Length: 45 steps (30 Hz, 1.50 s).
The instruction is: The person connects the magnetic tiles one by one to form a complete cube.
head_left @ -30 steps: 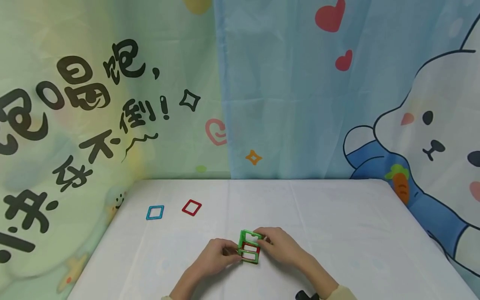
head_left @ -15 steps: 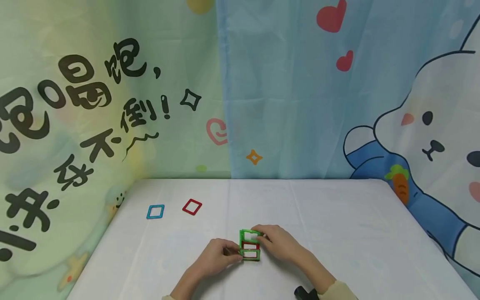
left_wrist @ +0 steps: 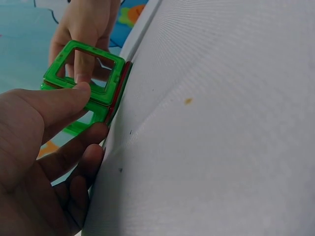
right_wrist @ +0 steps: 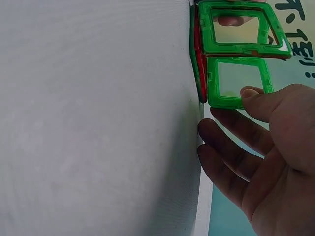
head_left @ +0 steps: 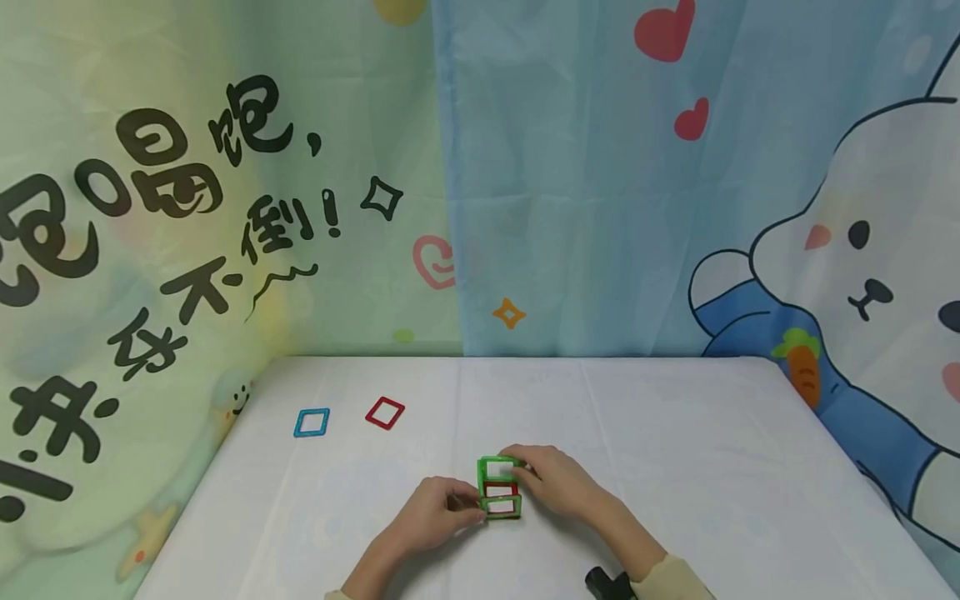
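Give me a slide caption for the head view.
Both hands, left hand and right hand, hold a green-and-red tile box on the white table.

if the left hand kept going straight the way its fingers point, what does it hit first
Most likely the small structure of green and red square plastic frames, which the left hand already touches at its left side. Beyond it lies the right hand, on the structure's other side. Depth is hard to judge here.
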{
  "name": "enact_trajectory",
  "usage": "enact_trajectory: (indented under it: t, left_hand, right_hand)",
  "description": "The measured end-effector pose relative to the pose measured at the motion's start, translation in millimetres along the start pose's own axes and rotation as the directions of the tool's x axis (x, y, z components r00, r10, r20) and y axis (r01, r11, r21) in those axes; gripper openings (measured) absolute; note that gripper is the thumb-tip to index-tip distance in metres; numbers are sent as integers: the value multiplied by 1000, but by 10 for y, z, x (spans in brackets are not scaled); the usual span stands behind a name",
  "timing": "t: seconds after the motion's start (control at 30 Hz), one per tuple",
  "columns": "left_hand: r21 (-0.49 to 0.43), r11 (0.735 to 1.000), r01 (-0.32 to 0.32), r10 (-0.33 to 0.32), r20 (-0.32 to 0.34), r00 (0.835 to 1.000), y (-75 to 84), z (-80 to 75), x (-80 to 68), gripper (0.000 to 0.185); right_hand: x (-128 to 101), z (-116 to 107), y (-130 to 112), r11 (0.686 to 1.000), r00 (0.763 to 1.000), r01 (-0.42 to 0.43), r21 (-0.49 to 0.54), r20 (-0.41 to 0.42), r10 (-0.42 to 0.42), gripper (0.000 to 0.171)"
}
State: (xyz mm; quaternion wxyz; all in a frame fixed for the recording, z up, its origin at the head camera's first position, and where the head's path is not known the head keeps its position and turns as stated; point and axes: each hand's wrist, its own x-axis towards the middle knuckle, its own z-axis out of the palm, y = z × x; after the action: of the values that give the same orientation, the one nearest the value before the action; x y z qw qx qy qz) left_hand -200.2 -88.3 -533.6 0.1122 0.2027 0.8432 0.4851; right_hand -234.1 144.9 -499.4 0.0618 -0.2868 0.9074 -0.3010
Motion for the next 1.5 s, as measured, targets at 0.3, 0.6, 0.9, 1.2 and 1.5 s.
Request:
enact_trajectory:
  t: [0.3,0.6,0.9,1.2,1.5]
  left_hand:
    - [10,1000,9,-9,23,1000,-3,-4,15,15]
    - [6,999,-43,43,54,998,-35,-14,50,13]
    - [6,1000,0,0,-85,996,-82,-41,83,21]
    - [22,999,46,-42,-157,987,-61,-17,118,20]
    - [205,978,22,-14,-41,999,74,-15,37,59]
  right_hand:
    - [-2,-21,-2,1000,1000,-7,18,4,7,25]
    - [-40,-25,31,999,1000,0,44,9,-1,31]
    - [-192,-52,-16,984,997,-5,176,73,-8,50]
    - [-246,-33,-69,975,996,-23,221,92,2,68]
    - [-259,-9,-127,994,999,-28,104,38,24,64]
